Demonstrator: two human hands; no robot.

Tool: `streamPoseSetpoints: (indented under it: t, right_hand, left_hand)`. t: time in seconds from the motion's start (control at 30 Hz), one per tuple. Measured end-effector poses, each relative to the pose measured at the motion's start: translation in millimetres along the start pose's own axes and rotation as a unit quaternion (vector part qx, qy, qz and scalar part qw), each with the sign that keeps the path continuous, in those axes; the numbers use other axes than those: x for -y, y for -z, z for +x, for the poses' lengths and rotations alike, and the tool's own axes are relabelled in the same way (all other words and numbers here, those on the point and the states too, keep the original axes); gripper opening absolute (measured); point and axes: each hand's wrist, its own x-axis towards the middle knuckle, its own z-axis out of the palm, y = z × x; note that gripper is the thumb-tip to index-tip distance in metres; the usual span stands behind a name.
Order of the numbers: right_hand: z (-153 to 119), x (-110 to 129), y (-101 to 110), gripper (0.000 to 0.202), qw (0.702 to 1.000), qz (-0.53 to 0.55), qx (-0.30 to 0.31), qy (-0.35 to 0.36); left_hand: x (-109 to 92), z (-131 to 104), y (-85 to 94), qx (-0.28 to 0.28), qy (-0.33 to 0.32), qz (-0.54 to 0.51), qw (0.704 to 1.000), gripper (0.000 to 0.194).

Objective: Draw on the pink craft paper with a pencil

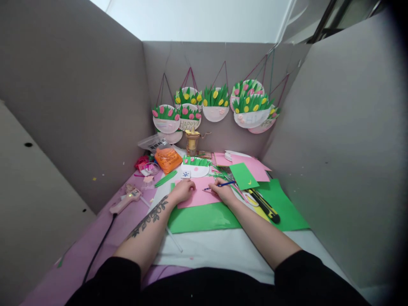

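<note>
Pink paper (199,199) lies in front of us on a larger green sheet (204,219), both spread on the table (79,263). Our right hand (225,192) closes round a blue pencil or pen (228,183), its tip at the pink surface. Our left hand (182,191), fingers loosely curled, rests at the paper's left edge; we cannot tell whether it pinches anything.

Beyond the paper sits a half-round plate with paper tulips (200,171), a small marked white tile (185,174) at its near edge. The likeliest trouble, we judge, is a crooked line: loose sheets lie one upon another, and light pressure from our left hand could let the pink one slide or turn.

A rightward sweep of our right forearm might knock the yellow and black cutter (265,207); we cannot make out whether its blade is out. On our left, the glue gun (127,201) shows a small light, so its nozzle may be hot, and a sleeve catching its black cord (100,248) could drag it.
</note>
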Motion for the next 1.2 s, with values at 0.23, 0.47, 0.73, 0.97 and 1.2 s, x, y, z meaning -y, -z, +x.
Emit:
streamPoseSetpoints:
  t: [0.23,0.47,0.73,0.97,1.2]
  right_hand:
    - [-2.1,2.9,0.1,0.034,1.000,0.002,0.005,0.003]
    - [-2.2,3.7,0.5,0.034,1.000,0.008,0.011,0.009]
    - [-4.2,6.4,0.2,0.037,0.999,0.029,0.013,0.006]
    - [-4.1,5.9,0.8,0.036,1.000,0.025,0.015,0.000]
    - [-4.4,7.7,1.8,0.034,1.000,0.014,0.009,0.000]
  left_hand:
    - [-1.3,-0.5,1.2,0.000,0.005,-0.004,1.000,0.024]
    - [-1.5,-0.5,1.8,-0.003,0.000,-0.001,1.000,0.024]
    - [-2.3,-0.3,3.0,0.006,0.006,-0.005,1.000,0.025]
    - [-1.1,0.5,1.4,-0.002,0.000,-0.009,1.000,0.024]
    - [1.1,0.6,-0.5,-0.009,-0.012,-0.010,1.000,0.024]
